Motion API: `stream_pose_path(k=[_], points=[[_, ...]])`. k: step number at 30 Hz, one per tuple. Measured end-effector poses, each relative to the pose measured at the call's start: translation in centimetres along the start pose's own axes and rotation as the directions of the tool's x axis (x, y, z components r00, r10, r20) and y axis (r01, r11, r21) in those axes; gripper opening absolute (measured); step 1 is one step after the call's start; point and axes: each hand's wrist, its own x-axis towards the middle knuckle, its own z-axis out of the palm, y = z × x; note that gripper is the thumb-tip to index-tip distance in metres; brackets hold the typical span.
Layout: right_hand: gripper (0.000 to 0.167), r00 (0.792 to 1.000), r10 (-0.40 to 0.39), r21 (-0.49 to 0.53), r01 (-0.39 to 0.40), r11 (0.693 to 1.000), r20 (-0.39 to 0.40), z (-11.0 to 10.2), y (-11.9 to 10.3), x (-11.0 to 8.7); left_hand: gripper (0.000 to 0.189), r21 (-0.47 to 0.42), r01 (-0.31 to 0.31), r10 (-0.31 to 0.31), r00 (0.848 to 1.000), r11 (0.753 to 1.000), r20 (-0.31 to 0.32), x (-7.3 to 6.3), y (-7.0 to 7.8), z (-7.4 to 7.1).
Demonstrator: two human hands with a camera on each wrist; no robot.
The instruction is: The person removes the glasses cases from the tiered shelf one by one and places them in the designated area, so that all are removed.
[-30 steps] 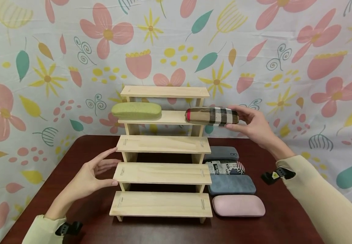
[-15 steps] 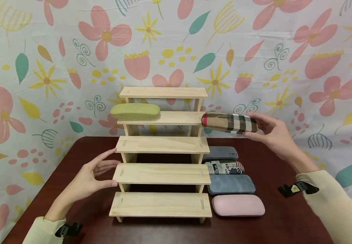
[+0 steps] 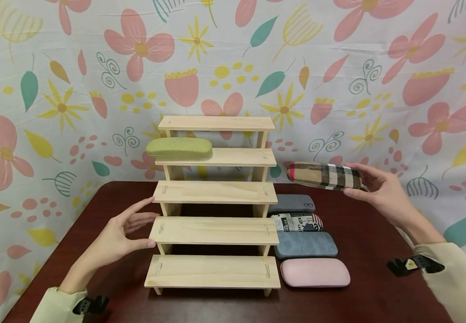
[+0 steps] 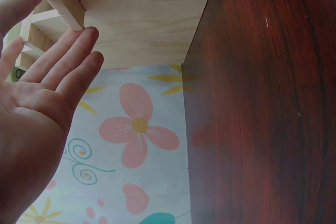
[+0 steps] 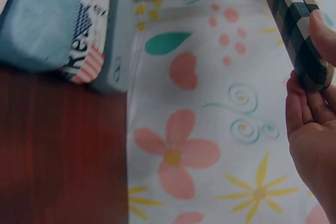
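Note:
A plaid glasses case [image 3: 323, 176] hangs in the air right of the wooden tiered rack [image 3: 214, 191]; my right hand [image 3: 382, 195] grips its right end between thumb and fingers. In the right wrist view the plaid case [image 5: 295, 22] tilts across the upper right corner. My left hand [image 3: 116, 231] is at the rack's left side, fingertips at the edges of the middle steps, fingers mostly straight. The left wrist view shows that hand [image 4: 42, 98] with extended fingers against the wood. A green glasses case [image 3: 179, 148] lies on the second step from the top, at its left end.
Right of the rack, a grey case [image 3: 293, 203], a newsprint-patterned case [image 3: 299, 222], a blue case [image 3: 307, 244] and a pink case [image 3: 315, 272] lie in a column on the dark red table [image 3: 370, 278]. A floral cloth [image 3: 225, 54] hangs behind.
My right hand has drawn the plaid case off the right end of the second step, moving it rightward and down. My left hand and the green case have stayed put.

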Motion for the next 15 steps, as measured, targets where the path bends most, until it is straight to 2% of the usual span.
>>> stream_pose_path(k=[6,11,15], points=[[0.063,0.999,0.032,0.012,-0.032,0.999,0.024,-1.5,2.2,-1.1,0.1,-0.016,0.002,-0.002,1.0,1.0,0.006,0.0,0.0,0.0],[0.063,0.997,0.08,-0.063,-0.078,0.995,0.018,-2.5,3.9,-2.0,0.101,-0.012,-0.008,0.008,1.0,1.0,0.002,0.0,0.1,0.0],[0.063,0.994,0.108,-0.072,-0.105,0.992,0.035,-3.5,5.3,-2.7,0.101,-0.016,-0.007,0.007,1.0,1.0,0.005,0.1,0.1,0.0]])
